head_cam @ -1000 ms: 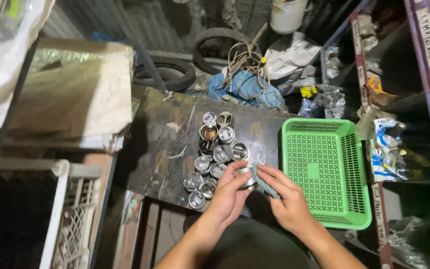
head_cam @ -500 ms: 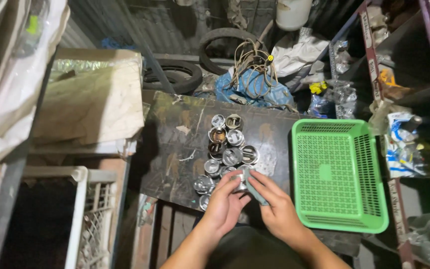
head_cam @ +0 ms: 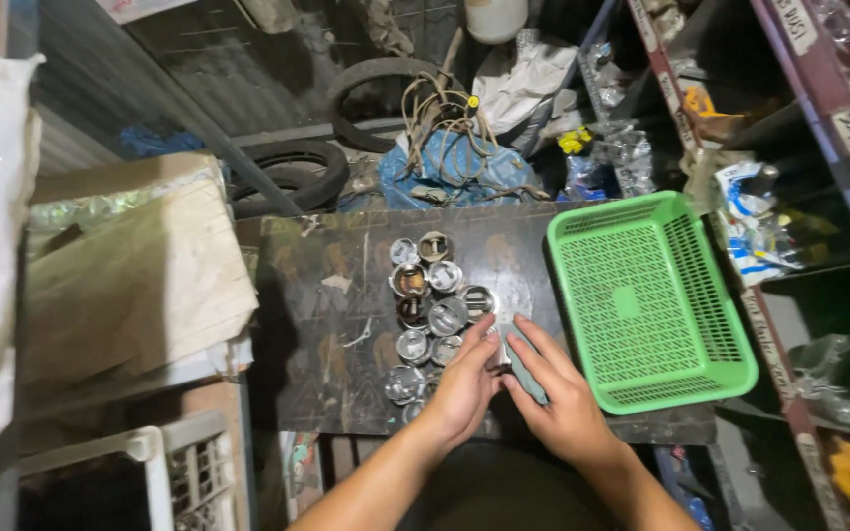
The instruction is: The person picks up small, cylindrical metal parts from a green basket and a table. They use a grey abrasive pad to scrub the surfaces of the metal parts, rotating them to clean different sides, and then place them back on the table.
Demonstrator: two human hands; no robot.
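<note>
On a dark worn board [head_cam: 336,324] lies a cluster of several round metal cylinders [head_cam: 430,315], open ends up. My left hand [head_cam: 464,383] rests at the cluster's lower right, fingers closed on a small metal piece [head_cam: 497,339] between both hands. My right hand [head_cam: 553,388] holds a grey flat strip [head_cam: 523,366] pressed against that piece. Both hands meet just left of a green plastic basket [head_cam: 582,265], which is bare inside.
A cardboard sheet [head_cam: 120,285] covers a stack at the left, with a white crate [head_cam: 164,472] below it. Tyres [head_cam: 297,172], tangled cords on a blue bag [head_cam: 450,162] and rags lie behind the board. Metal shelving [head_cam: 819,147] with packets stands at the right.
The view has shifted slightly, so board and basket sit a little further right and lower. My hands stay together on the small piece beside the cluster, barely moved.
</note>
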